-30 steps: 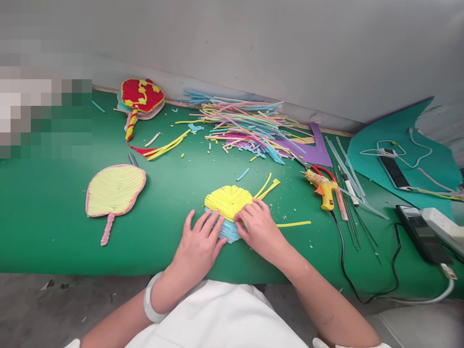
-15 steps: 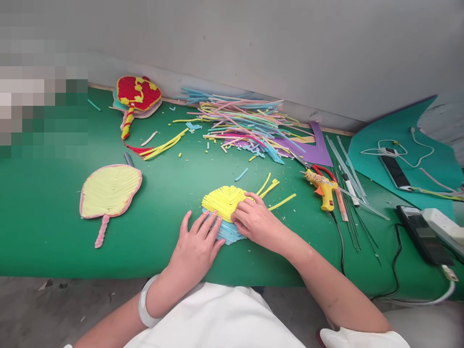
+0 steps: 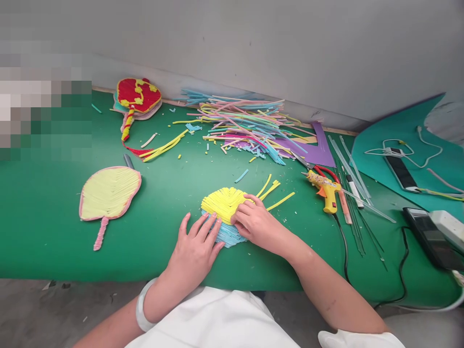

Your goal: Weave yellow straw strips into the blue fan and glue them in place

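A leaf-shaped piece of yellow pipe cleaners (image 3: 225, 203) above and blue pipe cleaners (image 3: 231, 236) below lies flat on the table. My left hand (image 3: 196, 249) rests on its lower left part, fingers outstretched and spread. At the right edge of the yellow part, my right hand (image 3: 258, 221) is closed with curled fingers, which hide whatever is between them. Just beyond that hand, several loose yellow pipe cleaners (image 3: 271, 188) stick out to the upper right. A short blue piece (image 3: 241, 175) lies above them.
On the green table (image 3: 159, 261), a pale yellow fan with pink edging (image 3: 110, 192) lies left. Further back are a red fan (image 3: 138, 92) and a heap of pipe cleaners (image 3: 242, 121). A glue gun (image 3: 328, 193), wires (image 3: 357, 222) and phones (image 3: 400, 169) lie right.
The view has shifted slightly. Both hands keep nearly the same places on the yellow and blue piece, and nothing else has visibly moved.
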A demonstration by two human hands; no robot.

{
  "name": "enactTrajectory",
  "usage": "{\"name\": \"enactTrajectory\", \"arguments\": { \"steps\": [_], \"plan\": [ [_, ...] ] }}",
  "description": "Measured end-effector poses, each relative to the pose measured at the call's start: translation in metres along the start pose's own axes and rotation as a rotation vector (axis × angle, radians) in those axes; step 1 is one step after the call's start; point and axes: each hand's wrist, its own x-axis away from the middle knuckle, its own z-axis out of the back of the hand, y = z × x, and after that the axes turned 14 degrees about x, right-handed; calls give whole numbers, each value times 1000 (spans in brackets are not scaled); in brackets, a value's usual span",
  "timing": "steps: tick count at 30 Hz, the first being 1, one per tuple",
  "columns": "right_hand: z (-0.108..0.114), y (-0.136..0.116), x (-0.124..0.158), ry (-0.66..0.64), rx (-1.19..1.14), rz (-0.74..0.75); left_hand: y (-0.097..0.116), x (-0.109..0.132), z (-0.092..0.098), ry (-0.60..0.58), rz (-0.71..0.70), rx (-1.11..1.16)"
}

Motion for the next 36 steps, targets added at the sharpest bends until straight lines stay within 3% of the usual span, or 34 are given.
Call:
{"name": "enactTrajectory", "arguments": {
  "steps": [23,29,36],
  "plan": [
    [5,5,-1,-22,36,64,-1,0,-2,-2,-7,-3],
    [5,12,5,-27,-29,-6,-1,0,-1,-8,-2,-2],
    [11,40,22,-68,-81,-164,-1,0,-1,-1,-30,-24]
  ]
}}
